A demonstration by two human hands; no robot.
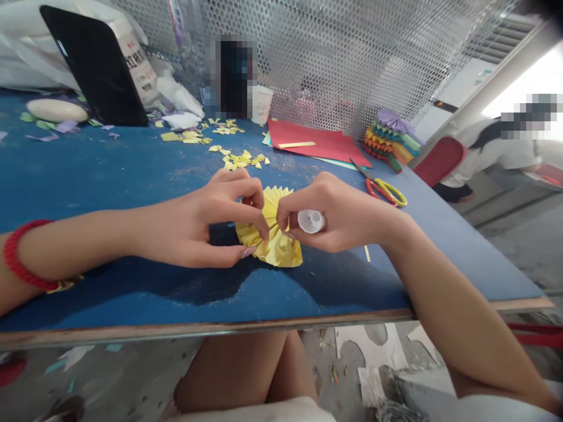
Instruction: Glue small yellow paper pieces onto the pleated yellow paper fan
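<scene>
A pleated yellow paper fan [272, 237] lies at the middle of the blue table [132, 176]. My left hand [206, 225] pinches its left half, fingers closed on the folds. My right hand [338, 214] pinches the fan's centre with thumb and forefinger. A white glue stick [310, 221] is tucked in the same hand's curled fingers, its round end facing me. A red bead bracelet [17, 258] sits on my left wrist.
Red-and-yellow scissors [382, 189] lie right of my hands. Red paper sheets [319, 143] and a stack of coloured pleated paper [391, 140] sit behind. Yellow scraps [237, 157] litter the far middle. A black tablet [94, 67] leans at back left. Another person [497, 149] sits beyond the right edge.
</scene>
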